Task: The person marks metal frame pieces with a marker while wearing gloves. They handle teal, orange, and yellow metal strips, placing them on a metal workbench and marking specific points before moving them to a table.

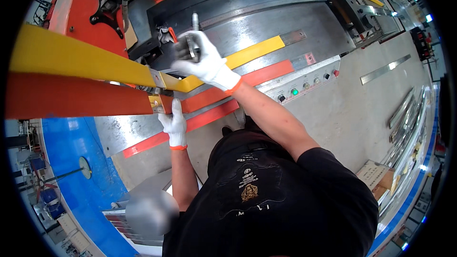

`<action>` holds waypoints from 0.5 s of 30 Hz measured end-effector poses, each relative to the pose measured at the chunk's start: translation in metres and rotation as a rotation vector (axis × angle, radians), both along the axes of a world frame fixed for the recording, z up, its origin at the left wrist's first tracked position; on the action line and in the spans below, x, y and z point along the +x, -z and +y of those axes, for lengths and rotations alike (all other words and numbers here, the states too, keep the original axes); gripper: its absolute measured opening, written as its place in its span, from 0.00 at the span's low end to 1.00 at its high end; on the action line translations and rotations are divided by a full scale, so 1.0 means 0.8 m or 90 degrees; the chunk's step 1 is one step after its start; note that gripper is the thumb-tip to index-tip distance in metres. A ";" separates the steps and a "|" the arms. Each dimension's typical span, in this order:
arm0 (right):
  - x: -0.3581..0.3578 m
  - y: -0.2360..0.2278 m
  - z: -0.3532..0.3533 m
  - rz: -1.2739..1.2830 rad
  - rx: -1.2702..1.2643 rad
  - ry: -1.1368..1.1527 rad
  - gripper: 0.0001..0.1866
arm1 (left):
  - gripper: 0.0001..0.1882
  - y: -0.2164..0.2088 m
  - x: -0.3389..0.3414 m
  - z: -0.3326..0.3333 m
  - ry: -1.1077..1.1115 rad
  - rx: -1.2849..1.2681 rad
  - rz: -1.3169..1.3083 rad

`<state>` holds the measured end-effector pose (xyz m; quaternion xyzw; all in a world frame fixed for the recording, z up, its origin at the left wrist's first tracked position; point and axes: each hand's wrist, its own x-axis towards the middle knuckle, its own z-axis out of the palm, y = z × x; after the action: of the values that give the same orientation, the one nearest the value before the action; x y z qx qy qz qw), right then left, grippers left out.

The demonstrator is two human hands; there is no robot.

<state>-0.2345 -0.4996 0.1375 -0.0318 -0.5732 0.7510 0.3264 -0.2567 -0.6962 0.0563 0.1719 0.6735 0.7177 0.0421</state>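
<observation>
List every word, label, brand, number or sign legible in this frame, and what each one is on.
None quoted here; printed wording is not copied.
Black shirt: small white lettering and a gold emblem.
Control panel: small markings by the knobs and buttons, too small to read.
Cardboard box: dark print, too small to read.

White gloves [208, 62] with orange cuffs [179, 147], yellow bar [85, 59], orange bar [81, 95], grey surface [304, 24], red strip [209, 116], green push button [294, 92], black T-shirt [304, 204] with gold emblem [249, 192], blue floor [66, 147]
</observation>
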 end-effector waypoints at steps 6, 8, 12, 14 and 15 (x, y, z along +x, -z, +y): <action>0.077 0.061 0.044 -0.229 0.124 0.246 0.33 | 0.12 0.006 -0.002 0.000 0.012 -0.032 -0.007; 0.114 0.075 0.062 -0.387 0.190 0.327 0.34 | 0.12 0.009 -0.002 0.004 0.014 -0.028 0.008; 0.166 0.084 0.095 -0.577 0.234 0.413 0.33 | 0.15 -0.003 -0.001 0.008 -0.022 0.027 0.046; 0.186 0.094 0.122 -0.626 0.287 0.441 0.34 | 0.18 -0.038 0.005 0.018 -0.032 0.048 0.138; 0.194 0.102 0.138 -0.605 0.340 0.454 0.34 | 0.18 -0.058 0.010 0.021 -0.077 0.043 0.167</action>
<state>-0.0792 -0.3889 0.0563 -0.4666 -0.7762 0.3324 0.2631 -0.2486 -0.6792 0.1030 0.2244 0.6581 0.7124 -0.0953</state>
